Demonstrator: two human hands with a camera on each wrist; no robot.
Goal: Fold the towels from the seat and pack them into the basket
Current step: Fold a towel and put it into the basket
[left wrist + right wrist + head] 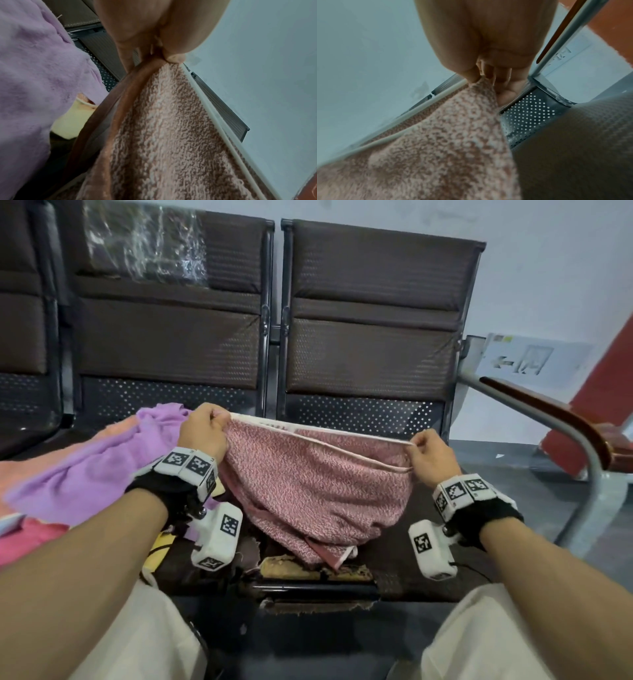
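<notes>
Pink-and-white speckled towel (315, 484), held up by its pale-hemmed top edge above the dark seat (404, 570); its lower part sags in a bunch onto the worn front of the seat cushion. Left hand (203, 433): fingers curled, pinching the towel's left top corner, thumb pressed against the hem in the left wrist view (173, 58). Right hand (430, 451): fingers curled, pinching the right top corner (476, 77); the hem runs taut between the two hands. To the left, a lilac towel (85, 470) lies crumpled on the adjoining seat, overlapping an orange towel (113, 428) and a bright pink one (27, 542). Behind stand brown padded backrests (373, 313); a metal armrest (548, 419) curves at the right.
</notes>
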